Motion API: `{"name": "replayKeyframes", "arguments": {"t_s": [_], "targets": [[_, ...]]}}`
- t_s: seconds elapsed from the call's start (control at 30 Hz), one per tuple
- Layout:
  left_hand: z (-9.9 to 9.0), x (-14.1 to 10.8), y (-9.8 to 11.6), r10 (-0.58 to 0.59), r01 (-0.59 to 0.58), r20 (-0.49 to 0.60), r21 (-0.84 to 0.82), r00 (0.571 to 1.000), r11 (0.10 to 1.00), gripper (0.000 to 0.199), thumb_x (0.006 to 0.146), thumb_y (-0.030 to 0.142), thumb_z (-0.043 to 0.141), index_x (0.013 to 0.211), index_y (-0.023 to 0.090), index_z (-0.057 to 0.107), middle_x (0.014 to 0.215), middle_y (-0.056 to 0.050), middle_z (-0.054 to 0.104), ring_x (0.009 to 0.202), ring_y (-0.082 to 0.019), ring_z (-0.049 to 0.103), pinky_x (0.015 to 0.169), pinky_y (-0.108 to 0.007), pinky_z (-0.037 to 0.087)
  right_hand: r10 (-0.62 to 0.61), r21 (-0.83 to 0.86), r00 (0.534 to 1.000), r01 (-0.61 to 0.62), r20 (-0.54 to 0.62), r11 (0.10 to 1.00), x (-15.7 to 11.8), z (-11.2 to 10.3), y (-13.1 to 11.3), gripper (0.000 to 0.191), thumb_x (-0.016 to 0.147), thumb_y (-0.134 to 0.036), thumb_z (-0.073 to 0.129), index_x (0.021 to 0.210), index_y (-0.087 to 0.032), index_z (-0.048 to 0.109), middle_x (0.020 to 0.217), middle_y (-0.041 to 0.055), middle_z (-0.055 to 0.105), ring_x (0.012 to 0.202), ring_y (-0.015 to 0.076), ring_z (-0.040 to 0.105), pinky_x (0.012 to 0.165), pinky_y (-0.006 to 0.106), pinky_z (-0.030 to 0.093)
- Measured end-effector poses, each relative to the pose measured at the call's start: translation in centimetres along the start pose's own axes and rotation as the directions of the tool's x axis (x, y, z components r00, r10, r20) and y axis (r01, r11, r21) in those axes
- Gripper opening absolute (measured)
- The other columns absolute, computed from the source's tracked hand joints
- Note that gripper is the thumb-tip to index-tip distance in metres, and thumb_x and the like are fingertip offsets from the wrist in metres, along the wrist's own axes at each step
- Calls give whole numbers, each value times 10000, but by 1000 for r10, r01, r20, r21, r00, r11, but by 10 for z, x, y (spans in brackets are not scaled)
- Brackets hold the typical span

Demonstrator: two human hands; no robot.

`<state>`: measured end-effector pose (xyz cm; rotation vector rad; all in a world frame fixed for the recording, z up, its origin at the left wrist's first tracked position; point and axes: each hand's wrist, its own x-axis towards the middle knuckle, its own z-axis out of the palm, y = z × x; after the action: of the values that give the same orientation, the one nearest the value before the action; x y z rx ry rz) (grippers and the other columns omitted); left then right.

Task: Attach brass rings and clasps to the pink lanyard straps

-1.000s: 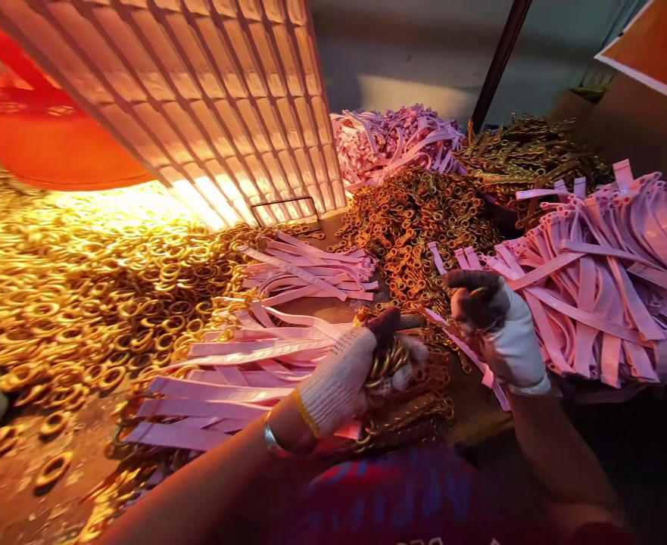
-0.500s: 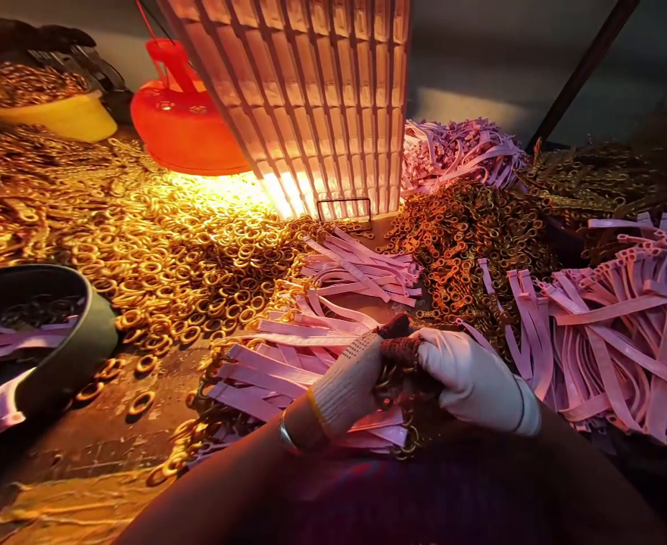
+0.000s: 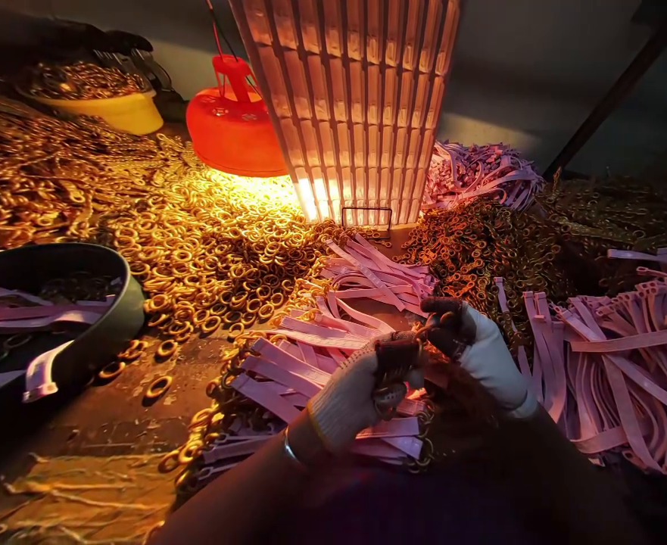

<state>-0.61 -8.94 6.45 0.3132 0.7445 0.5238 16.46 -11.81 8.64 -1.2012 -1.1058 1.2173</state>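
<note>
My left hand (image 3: 367, 386), in a knit glove with darkened fingers, is closed, its fingers curled inward. My right hand (image 3: 484, 348), in a white glove with dark fingertips, pinches just to the right of it. Their fingertips nearly meet; whatever sits between them is too dark and small to make out. Beneath and left of my left hand lies a stack of pink straps (image 3: 288, 378), many ending in gold rings. Another bunch of pink straps (image 3: 375, 269) is just beyond the hands. To the right of my right hand spreads a large heap of pink straps (image 3: 622, 356).
Loose gold rings (image 3: 225, 257) cover the table's left and middle under a red lamp (image 3: 236, 132). A ribbed panel (image 3: 361, 113) stands behind. Small metal clasps (image 3: 481, 242) are piled right. A dark tub (image 3: 132, 303) and a yellow basin (image 3: 123, 113) are at left.
My right hand has drawn slightly up and right, apart from my left, and its dark fingertips now show. The view has shifted, so the scene sits farther right.
</note>
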Motion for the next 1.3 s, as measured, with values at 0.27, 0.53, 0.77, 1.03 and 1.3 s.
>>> {"name": "replayKeyframes", "arguments": {"t_s": [0.27, 0.53, 0.77, 1.03, 1.3], "targets": [[-9, 1, -1, 267, -280, 88, 363, 960, 888, 304, 870, 322, 677, 1128, 166, 635, 625, 28, 567, 408, -55, 353, 360, -174, 226, -66, -123, 998, 66, 3, 990, -1, -1, 2, 341, 858, -361, 751, 1161, -228, 670, 879, -2, 620, 765, 134, 556, 687, 249, 491], [-13, -1, 8, 525, -569, 610, 779, 593, -262, 546, 897, 109, 448, 1440, 111, 511, 790, -37, 611, 676, -154, 551, 640, -281, 486, 45, -112, 988, -28, 150, 993, 12, -3, -2, 328, 804, -328, 741, 1102, -211, 671, 895, -1, 651, 788, 144, 567, 749, 270, 496], [12, -17, 19, 275, -561, 695, 707, 665, -430, 367, 945, 151, 464, 1208, 222, 710, 824, -74, 646, 691, -199, 586, 572, -282, 453, 168, -116, 979, -155, 114, 981, 33, -18, 13, 362, 641, -331, 851, 917, -172, 678, 805, -6, 647, 702, 128, 539, 627, 240, 462], [-13, -4, 30, 270, -330, 209, 352, 940, 876, 290, 858, 428, 598, 873, 148, 667, 705, -53, 597, 448, -95, 424, 337, -197, 281, 227, 27, 959, -234, 167, 972, 32, -30, 0, 436, 609, -363, 918, 914, -173, 672, 830, -8, 639, 616, 85, 509, 462, 188, 335], [-17, 14, 5, 216, -253, 133, 489, 967, 835, 369, 869, 527, 660, 920, 163, 629, 560, -8, 624, 327, -54, 355, 301, -159, 257, 111, -42, 949, -103, 296, 994, 32, -12, 3, 358, 682, -333, 872, 922, -164, 667, 861, 2, 666, 729, 119, 542, 672, 239, 473]]}}
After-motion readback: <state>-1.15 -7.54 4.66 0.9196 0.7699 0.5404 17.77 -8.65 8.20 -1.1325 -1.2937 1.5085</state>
